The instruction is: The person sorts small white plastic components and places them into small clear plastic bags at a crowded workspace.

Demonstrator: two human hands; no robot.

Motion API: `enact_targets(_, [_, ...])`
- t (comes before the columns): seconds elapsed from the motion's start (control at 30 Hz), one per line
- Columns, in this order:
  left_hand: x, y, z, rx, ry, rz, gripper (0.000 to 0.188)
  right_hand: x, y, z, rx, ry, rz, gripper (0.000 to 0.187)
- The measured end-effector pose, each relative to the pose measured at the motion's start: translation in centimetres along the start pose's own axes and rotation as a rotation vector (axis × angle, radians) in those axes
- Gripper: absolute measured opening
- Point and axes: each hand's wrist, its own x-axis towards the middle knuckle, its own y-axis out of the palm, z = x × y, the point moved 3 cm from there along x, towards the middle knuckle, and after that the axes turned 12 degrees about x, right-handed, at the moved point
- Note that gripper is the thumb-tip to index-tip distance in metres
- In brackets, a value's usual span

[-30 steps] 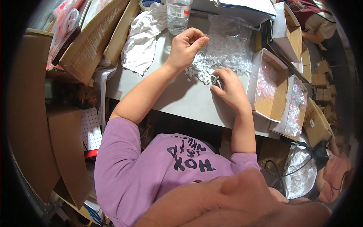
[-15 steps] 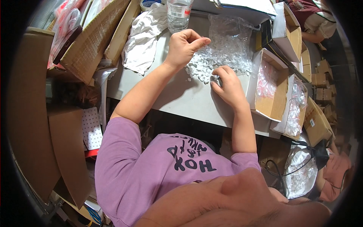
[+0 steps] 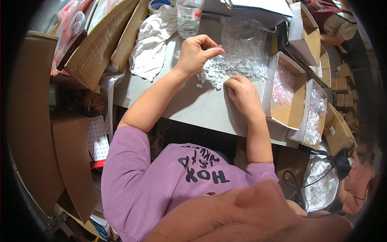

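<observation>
My left hand [image 3: 196, 54] is raised over the table, thumb and forefinger pinched together. A small pinkish-clear bit shows at the fingertips, too small to name. Below and to its right, small white pieces [image 3: 213, 77] lie heaped on the table, spilling from the mouth of a clear plastic bag [image 3: 244, 34]. My right hand [image 3: 244, 94] rests at the near right edge of the heap, fingers curled together; whatever they hold is hidden.
To the right stand open cardboard boxes [image 3: 296, 97] holding small clear bags with red edges [image 3: 284, 84]. A water bottle [image 3: 188, 20] and a white cloth [image 3: 151, 44] are at the back left. Tall cardboard [image 3: 98, 48] lines the left side. Other people are at the far right.
My right hand has drawn its fingers closer together and shifted slightly toward me, at the heap's edge. My left hand stays pinched, almost in the same place.
</observation>
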Motion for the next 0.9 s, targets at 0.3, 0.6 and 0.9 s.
enact_targets(0.3, [-0.2,1.1,0.0,0.280,0.170,0.023,0.019,0.0,0.0,-0.6,0.013,0.097,-0.024,0.016])
enact_targets(0.6, [-1.6,2.8,-0.9,0.402,0.457,0.290,0.024,0.7,-1.9,-0.4,0.431,0.270,-0.201,0.014])
enact_targets(0.9, [-2.2,3.9,-0.7,0.413,0.455,0.371,0.027,0.8,-1.4,-0.6,0.665,0.108,-0.324,0.017])
